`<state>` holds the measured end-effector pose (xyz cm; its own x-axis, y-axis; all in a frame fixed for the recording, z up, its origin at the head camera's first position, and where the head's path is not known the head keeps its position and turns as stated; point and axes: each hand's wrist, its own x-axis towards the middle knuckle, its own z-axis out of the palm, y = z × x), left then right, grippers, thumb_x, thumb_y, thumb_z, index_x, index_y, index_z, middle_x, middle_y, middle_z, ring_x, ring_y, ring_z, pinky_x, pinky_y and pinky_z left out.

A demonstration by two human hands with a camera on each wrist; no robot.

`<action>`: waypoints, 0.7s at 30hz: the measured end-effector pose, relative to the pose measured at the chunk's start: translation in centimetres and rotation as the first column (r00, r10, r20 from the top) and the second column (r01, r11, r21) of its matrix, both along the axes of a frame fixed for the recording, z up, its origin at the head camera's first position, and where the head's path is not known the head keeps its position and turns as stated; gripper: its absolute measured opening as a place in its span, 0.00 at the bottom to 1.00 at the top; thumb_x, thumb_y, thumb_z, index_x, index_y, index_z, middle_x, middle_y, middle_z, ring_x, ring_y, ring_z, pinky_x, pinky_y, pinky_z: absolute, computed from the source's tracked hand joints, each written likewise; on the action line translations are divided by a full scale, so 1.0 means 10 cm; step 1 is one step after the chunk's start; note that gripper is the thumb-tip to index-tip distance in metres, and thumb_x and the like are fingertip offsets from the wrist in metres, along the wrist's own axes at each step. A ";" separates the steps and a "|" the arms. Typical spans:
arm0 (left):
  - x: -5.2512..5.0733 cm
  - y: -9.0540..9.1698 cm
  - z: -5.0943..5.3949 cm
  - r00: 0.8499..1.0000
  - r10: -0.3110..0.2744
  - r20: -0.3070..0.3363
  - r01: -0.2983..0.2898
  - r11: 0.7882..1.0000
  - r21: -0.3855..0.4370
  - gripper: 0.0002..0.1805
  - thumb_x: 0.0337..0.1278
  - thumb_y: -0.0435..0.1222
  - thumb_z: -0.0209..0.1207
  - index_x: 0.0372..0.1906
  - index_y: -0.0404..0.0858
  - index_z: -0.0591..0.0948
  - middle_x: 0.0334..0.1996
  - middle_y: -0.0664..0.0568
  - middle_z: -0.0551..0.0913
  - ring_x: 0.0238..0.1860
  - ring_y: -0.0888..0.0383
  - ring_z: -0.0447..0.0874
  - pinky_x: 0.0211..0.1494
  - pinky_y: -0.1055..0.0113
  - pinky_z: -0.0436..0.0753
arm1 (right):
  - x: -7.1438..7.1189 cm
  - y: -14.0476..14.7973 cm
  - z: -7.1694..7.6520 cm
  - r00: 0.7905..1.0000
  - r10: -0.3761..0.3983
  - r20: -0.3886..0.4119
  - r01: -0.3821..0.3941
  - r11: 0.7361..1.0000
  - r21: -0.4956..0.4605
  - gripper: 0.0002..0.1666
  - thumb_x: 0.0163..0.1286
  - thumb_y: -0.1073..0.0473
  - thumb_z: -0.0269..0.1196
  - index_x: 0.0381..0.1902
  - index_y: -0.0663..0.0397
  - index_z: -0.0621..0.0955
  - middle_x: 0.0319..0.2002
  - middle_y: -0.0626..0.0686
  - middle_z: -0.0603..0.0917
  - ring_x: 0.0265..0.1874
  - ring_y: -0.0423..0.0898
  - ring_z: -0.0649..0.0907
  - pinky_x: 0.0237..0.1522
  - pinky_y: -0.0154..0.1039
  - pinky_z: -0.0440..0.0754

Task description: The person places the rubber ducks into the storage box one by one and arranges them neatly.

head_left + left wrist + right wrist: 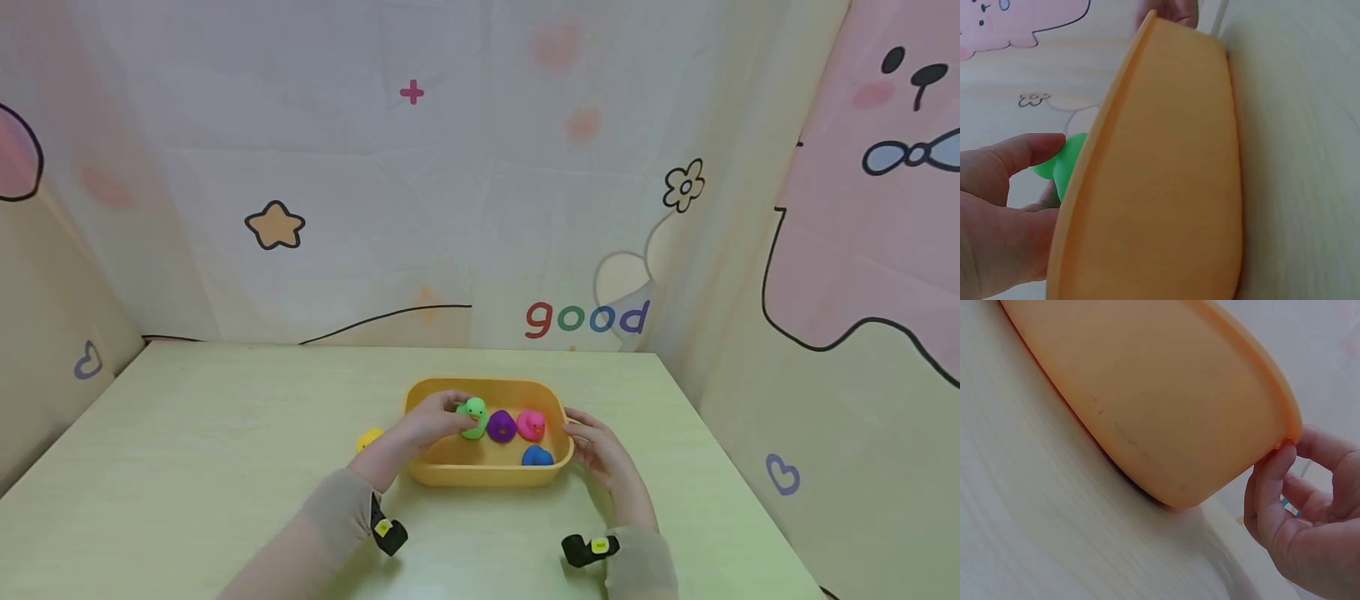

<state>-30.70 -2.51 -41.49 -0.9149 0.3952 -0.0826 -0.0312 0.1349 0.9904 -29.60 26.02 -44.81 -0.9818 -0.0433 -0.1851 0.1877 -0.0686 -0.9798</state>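
In the head view, my left hand [435, 419] reaches over the left part of an orange-yellow plastic basin [457, 476] and pinches a green rubber duck [476, 422] between thumb and fingers. The left wrist view shows the thumb against this green duck [1071, 156], partly hidden behind the rim. My right hand [603, 450] is at the basin's right end; in the right wrist view its curled fingers [1275, 472] hold the rim from outside. Inside the basin are a purple duck [502, 426], a pink duck [532, 425] and a blue duck [537, 456], its lower part hidden by the front wall.
A yellow toy [368, 438] lies on the table left of the basin, partly covered by my left forearm. The pale wooden table [225, 467] is bounded by printed cloth [337, 250] at the back and both sides. Each wrist wears a black camera [388, 533].
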 end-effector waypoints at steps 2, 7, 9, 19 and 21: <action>0.02 0.06 -0.02 1.000 -0.009 -0.010 0.009 1.000 -0.029 0.25 0.55 0.27 0.60 0.60 0.24 0.72 0.49 0.40 0.77 0.46 0.54 0.78 0.60 0.57 0.79 | 0.00 0.00 0.00 1.000 0.000 0.000 0.000 1.000 0.003 0.34 0.72 0.62 0.56 0.72 0.67 0.61 0.47 0.44 0.81 0.37 0.35 0.82 0.42 0.26 0.82; 0.05 0.17 -0.02 0.998 -0.046 -0.032 0.043 0.996 -0.079 0.26 0.54 0.28 0.61 0.60 0.25 0.73 0.51 0.39 0.78 0.46 0.54 0.78 0.60 0.56 0.79 | 0.00 0.00 0.01 1.000 -0.003 0.006 0.003 1.000 -0.006 0.34 0.72 0.62 0.56 0.72 0.67 0.61 0.48 0.45 0.80 0.36 0.35 0.82 0.42 0.25 0.82; 0.05 0.21 -0.03 0.998 -0.052 -0.033 0.048 0.993 -0.107 0.26 0.54 0.29 0.62 0.59 0.26 0.74 0.51 0.39 0.78 0.46 0.53 0.78 0.60 0.56 0.79 | 0.00 0.00 0.01 1.000 -0.001 0.006 0.001 1.000 -0.011 0.34 0.72 0.63 0.56 0.72 0.67 0.61 0.48 0.45 0.80 0.35 0.34 0.82 0.42 0.25 0.82; 0.09 0.37 -0.08 0.996 -0.052 -0.077 0.030 0.963 -0.268 0.21 0.49 0.32 0.69 0.51 0.32 0.81 0.44 0.43 0.80 0.41 0.53 0.76 0.46 0.64 0.80 | -0.01 0.00 -0.02 1.000 0.001 0.004 -0.001 1.000 -0.003 0.34 0.72 0.62 0.56 0.72 0.67 0.61 0.47 0.44 0.79 0.35 0.34 0.81 0.41 0.25 0.82; 0.10 0.40 -0.08 0.994 -0.049 -0.099 0.018 0.956 -0.292 0.21 0.47 0.31 0.70 0.49 0.33 0.82 0.42 0.44 0.80 0.40 0.53 0.75 0.43 0.66 0.79 | -0.01 0.00 -0.02 1.000 0.001 0.006 -0.001 1.000 0.001 0.34 0.72 0.62 0.56 0.72 0.67 0.61 0.47 0.44 0.79 0.36 0.34 0.81 0.42 0.25 0.82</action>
<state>-29.74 1.51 -42.30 -0.9111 0.3988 -0.1036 0.0789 0.4157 0.9061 -29.66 26.02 -44.99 -0.9805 -0.0443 -0.1913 0.1939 -0.0672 -0.9787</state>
